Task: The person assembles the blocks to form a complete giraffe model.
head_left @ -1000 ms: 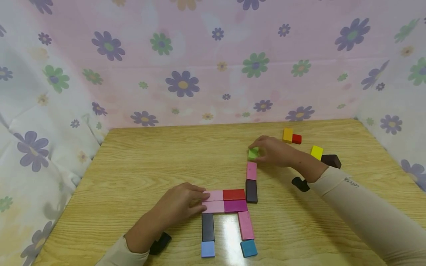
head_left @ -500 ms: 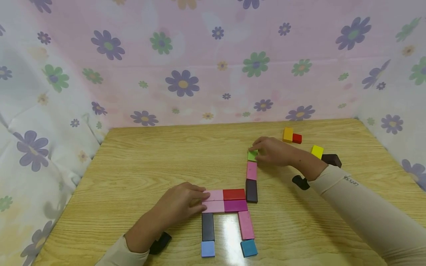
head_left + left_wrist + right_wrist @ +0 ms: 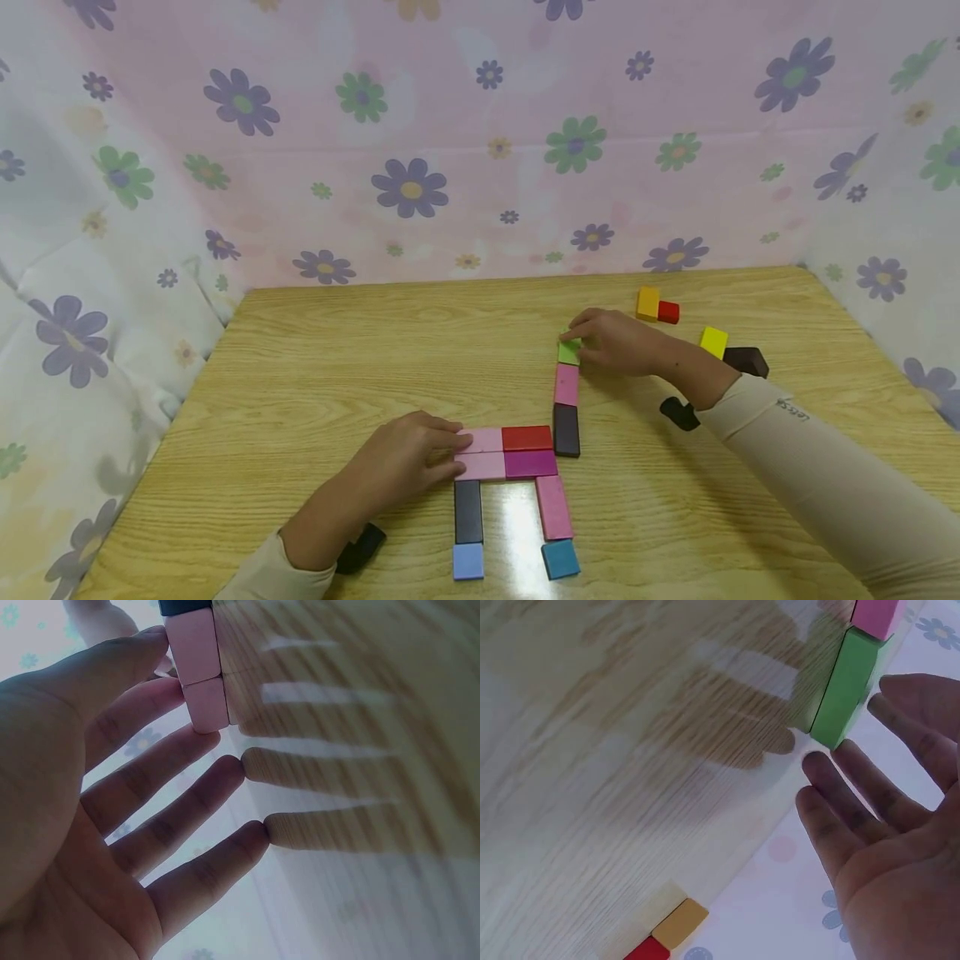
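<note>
My left hand [image 3: 401, 462] rests against the left ends of two light pink blocks [image 3: 480, 467], fingers relaxed; in the left wrist view the thumb and fingertips touch their ends [image 3: 193, 645]. My right hand [image 3: 618, 342] touches a green block [image 3: 568, 352] at its far end and side, fingers loosely extended in the right wrist view [image 3: 900, 825]. Below the green block stand a pink block [image 3: 567, 385] and a black block [image 3: 567, 431] in a line. A red block [image 3: 527, 438] and a magenta block [image 3: 530, 463] lie beside the light pink ones.
Under the rows lie a black block [image 3: 468, 512] with a light blue one [image 3: 468, 562], and a pink block [image 3: 554, 507] with a teal one [image 3: 560, 559]. Orange [image 3: 648, 304], red [image 3: 668, 312] and yellow [image 3: 714, 342] blocks lie at the right. A flowered cloth [image 3: 450, 108] hangs behind.
The green block has shifted slightly toward the pink block and meets its end. My right hand has barely moved along with it; the left hand has stayed still.
</note>
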Demonstrator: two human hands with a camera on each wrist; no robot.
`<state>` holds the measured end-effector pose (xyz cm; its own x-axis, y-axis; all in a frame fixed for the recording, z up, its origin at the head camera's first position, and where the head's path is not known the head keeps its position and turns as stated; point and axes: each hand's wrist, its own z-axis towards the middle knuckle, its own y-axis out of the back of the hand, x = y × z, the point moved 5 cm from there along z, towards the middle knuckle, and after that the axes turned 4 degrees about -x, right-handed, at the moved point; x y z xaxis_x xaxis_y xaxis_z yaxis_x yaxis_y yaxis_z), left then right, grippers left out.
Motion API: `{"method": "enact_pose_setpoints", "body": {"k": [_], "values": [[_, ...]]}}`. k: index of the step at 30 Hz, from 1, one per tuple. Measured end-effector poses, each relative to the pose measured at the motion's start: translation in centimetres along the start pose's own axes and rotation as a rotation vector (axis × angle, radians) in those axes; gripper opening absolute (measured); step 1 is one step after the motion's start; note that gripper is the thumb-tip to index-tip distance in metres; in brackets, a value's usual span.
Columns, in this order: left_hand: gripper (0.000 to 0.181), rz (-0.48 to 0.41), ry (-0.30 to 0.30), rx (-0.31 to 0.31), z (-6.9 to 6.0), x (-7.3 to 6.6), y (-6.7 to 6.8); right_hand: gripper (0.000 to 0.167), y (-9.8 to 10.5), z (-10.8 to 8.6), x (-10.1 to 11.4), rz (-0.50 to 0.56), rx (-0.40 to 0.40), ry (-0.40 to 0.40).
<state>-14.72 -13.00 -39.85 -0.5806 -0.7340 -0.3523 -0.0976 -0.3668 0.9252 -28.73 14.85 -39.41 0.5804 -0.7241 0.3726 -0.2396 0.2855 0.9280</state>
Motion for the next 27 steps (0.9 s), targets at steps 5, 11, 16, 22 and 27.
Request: {"method": "enact_pose_setpoints", "body": {"k": [5, 11, 16, 22, 27], "values": [[0.031, 0.002, -0.005, -0.002, 0.0, 0.0, 0.0, 0.034, 0.8, -0.2, -0.8, -0.049, -0.068, -0.022], [0.031, 0.0, -0.002, -0.003, -0.1, 0.0, 0.0, 0.033, 1.8, -0.9, -2.2, -0.118, -0.135, -0.04], [0.032, -0.003, 0.015, 0.008, -0.1, 0.0, 0.0, 0.033, 2.2, -1.5, -3.5, -0.151, -0.14, -0.072], [0.032, -0.002, 0.018, 0.008, -0.1, 0.0, -0.1, 0.033, 2.8, -2.0, -4.9, -0.175, -0.149, -0.104], [0.033, -0.003, 0.02, 0.007, -0.1, 0.1, -0.1, 0.037, 2.9, -2.4, -6.2, -0.167, -0.108, -0.175]]}}
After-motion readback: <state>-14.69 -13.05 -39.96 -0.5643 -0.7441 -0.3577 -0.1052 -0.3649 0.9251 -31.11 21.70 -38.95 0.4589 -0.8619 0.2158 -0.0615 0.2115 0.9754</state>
